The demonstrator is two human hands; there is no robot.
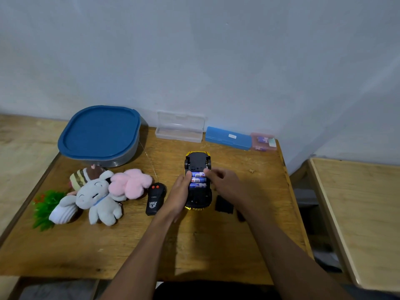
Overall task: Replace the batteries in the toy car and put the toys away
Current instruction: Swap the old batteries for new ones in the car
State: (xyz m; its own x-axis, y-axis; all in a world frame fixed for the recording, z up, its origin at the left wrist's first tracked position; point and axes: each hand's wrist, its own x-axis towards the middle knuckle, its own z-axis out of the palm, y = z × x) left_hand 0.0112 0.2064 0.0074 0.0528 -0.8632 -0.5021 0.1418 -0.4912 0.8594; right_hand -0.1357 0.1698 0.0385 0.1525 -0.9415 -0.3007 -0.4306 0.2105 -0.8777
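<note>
Yellow toy car (198,198) is lying belly-up, left hand (179,195) bracing it flat-fingered, right hand (225,182) touching far battery (198,174), grip unclear.

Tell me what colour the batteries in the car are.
The batteries are blue with white markings, clearest in the head view.

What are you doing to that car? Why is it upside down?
The yellow toy car lies belly-up on the table with its battery slot open, showing three blue batteries. The left hand steadies the car's side with straight fingers. The right hand reaches its fingers to the top battery; the blur hides whether they grip it. The black battery cover lies beside the car. The plush toys and remote are not put away yet.
</note>
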